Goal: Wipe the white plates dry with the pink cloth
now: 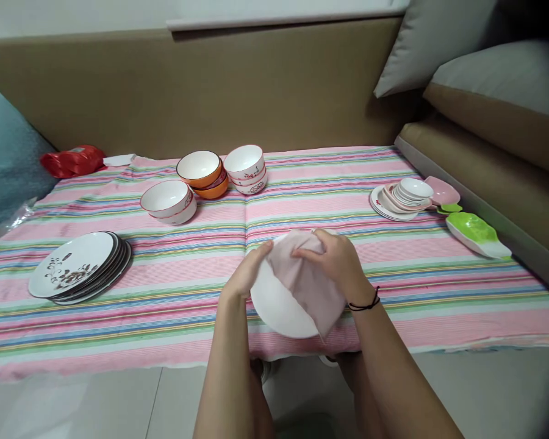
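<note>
A white plate [279, 308] is held up near the front edge of the striped cloth, tilted towards me. My left hand [247, 268] grips its left rim, thumb on top. My right hand [336, 256] is closed on a pale pink cloth [308, 283] that lies across the plate's upper and right part. A dark cord circles my right wrist. The plate's right edge is hidden by the cloth and hand.
Left lies a stack of patterned plates [75, 265]. Behind stand white bowls [167, 201], orange bowls [201, 174] and more white bowls [246, 167]. Right are small dishes [402, 198] and a green leaf-shaped dish [476, 231]. A red bundle [73, 160] lies far left; cushions [498, 85] rise right.
</note>
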Demonstrator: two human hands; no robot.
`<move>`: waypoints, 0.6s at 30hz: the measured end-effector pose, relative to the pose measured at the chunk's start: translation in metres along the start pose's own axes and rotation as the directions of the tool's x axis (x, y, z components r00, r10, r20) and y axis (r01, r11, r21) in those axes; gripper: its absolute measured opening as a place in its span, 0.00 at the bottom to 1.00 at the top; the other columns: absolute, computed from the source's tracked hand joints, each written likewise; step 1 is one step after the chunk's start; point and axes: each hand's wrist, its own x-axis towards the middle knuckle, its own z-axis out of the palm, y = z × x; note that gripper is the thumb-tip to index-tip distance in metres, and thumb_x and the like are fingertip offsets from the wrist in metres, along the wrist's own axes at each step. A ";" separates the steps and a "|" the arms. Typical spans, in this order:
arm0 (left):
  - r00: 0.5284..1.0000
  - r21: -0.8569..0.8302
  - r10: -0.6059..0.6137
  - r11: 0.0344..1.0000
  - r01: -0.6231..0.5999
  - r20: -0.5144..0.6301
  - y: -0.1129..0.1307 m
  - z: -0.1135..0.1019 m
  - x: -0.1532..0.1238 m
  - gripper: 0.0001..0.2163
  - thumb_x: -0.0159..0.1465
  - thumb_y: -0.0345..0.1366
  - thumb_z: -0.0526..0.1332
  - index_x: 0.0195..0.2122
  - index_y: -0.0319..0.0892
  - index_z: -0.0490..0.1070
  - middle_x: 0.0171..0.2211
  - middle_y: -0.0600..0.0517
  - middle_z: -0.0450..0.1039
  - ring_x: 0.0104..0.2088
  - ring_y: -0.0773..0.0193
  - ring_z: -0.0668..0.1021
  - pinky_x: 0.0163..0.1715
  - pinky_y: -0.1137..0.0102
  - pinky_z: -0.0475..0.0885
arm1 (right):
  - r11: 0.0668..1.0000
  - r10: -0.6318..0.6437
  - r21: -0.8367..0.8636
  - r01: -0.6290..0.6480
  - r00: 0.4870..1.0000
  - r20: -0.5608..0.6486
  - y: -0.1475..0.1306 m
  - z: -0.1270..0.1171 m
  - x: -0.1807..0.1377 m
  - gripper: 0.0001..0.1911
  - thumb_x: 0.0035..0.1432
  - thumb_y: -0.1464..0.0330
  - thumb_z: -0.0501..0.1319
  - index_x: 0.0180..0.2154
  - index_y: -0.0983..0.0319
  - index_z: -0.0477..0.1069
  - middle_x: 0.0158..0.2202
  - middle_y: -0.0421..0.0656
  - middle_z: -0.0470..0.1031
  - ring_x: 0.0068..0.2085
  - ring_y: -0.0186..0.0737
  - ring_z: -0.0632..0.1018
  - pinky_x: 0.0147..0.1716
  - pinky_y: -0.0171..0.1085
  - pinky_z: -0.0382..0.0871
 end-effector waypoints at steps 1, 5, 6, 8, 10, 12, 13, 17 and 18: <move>0.999 0.078 -0.007 0.997 0.003 0.047 0.001 0.001 -0.002 0.19 0.58 0.51 0.60 0.36 0.38 0.77 0.28 0.49 0.77 0.31 0.58 0.77 0.32 0.68 0.71 | 0.998 -0.055 -0.014 0.056 0.997 0.056 -0.003 0.002 -0.001 0.26 0.51 0.48 0.61 0.21 0.60 0.53 0.17 0.34 0.56 0.22 0.31 0.58 0.24 0.34 0.46; 0.981 0.264 0.027 0.961 -0.078 0.193 0.003 0.004 -0.004 0.17 0.60 0.49 0.59 0.31 0.40 0.78 0.30 0.49 0.77 0.36 0.57 0.76 0.39 0.66 0.69 | 0.982 -0.187 0.027 0.185 0.969 0.162 -0.011 0.012 -0.004 0.22 0.59 0.54 0.55 0.20 0.61 0.56 0.17 0.36 0.58 0.21 0.31 0.58 0.24 0.35 0.45; 0.981 0.267 0.054 0.958 -0.104 0.187 0.003 0.004 -0.003 0.17 0.60 0.49 0.58 0.31 0.40 0.78 0.29 0.49 0.77 0.35 0.57 0.76 0.39 0.67 0.69 | 0.984 -0.175 0.039 0.171 0.974 0.145 -0.012 0.013 -0.004 0.23 0.59 0.54 0.54 0.20 0.61 0.55 0.17 0.35 0.57 0.21 0.30 0.57 0.24 0.35 0.45; 0.987 0.233 0.085 0.966 -0.115 0.135 0.002 0.001 -0.002 0.17 0.60 0.49 0.59 0.29 0.41 0.78 0.27 0.49 0.76 0.31 0.58 0.76 0.34 0.69 0.69 | 0.992 -0.111 0.068 0.104 0.989 0.098 -0.011 0.014 -0.003 0.25 0.59 0.53 0.54 0.19 0.61 0.53 0.16 0.35 0.54 0.21 0.30 0.55 0.24 0.35 0.45; 0.997 0.159 0.053 0.985 -0.062 0.064 0.000 -0.003 -0.001 0.17 0.58 0.50 0.60 0.27 0.40 0.77 0.24 0.48 0.76 0.25 0.60 0.75 0.25 0.70 0.68 | 0.992 -0.022 0.124 0.015 0.998 0.058 -0.009 0.013 -0.001 0.27 0.58 0.50 0.54 0.18 0.61 0.51 0.16 0.34 0.51 0.21 0.30 0.54 0.23 0.34 0.45; 1.000 0.051 0.011 0.999 -0.011 0.012 -0.002 -0.007 0.000 0.18 0.57 0.51 0.61 0.29 0.38 0.77 0.23 0.47 0.75 0.20 0.61 0.74 0.20 0.70 0.65 | 0.977 0.070 0.199 -0.074 0.997 0.029 -0.007 0.011 0.001 0.28 0.58 0.49 0.54 0.18 0.61 0.49 0.16 0.34 0.50 0.22 0.30 0.54 0.23 0.34 0.46; 1.000 -0.005 0.007 1.000 -0.007 -0.011 -0.002 -0.007 -0.001 0.19 0.57 0.51 0.61 0.31 0.37 0.77 0.23 0.46 0.76 0.19 0.60 0.74 0.19 0.70 0.65 | 0.966 0.111 0.234 -0.112 0.994 0.014 -0.005 0.010 0.001 0.28 0.58 0.49 0.54 0.18 0.61 0.49 0.17 0.34 0.49 0.22 0.30 0.54 0.23 0.34 0.46; 0.993 -0.204 0.057 0.976 -0.076 -0.100 -0.003 -0.004 0.000 0.23 0.56 0.51 0.62 0.43 0.37 0.76 0.29 0.44 0.78 0.27 0.53 0.79 0.25 0.68 0.71 | 0.915 0.238 0.345 -0.210 0.971 -0.041 -0.001 0.006 0.002 0.27 0.58 0.51 0.54 0.20 0.60 0.46 0.19 0.34 0.47 0.23 0.30 0.54 0.22 0.33 0.46; 0.989 -0.252 0.072 0.962 -0.102 -0.126 -0.002 -0.002 0.000 0.23 0.56 0.51 0.62 0.45 0.37 0.75 0.31 0.44 0.79 0.31 0.52 0.80 0.28 0.66 0.73 | 0.900 0.264 0.373 -0.226 0.963 -0.052 0.000 0.005 0.002 0.26 0.58 0.51 0.54 0.20 0.60 0.46 0.19 0.34 0.47 0.23 0.30 0.54 0.22 0.33 0.46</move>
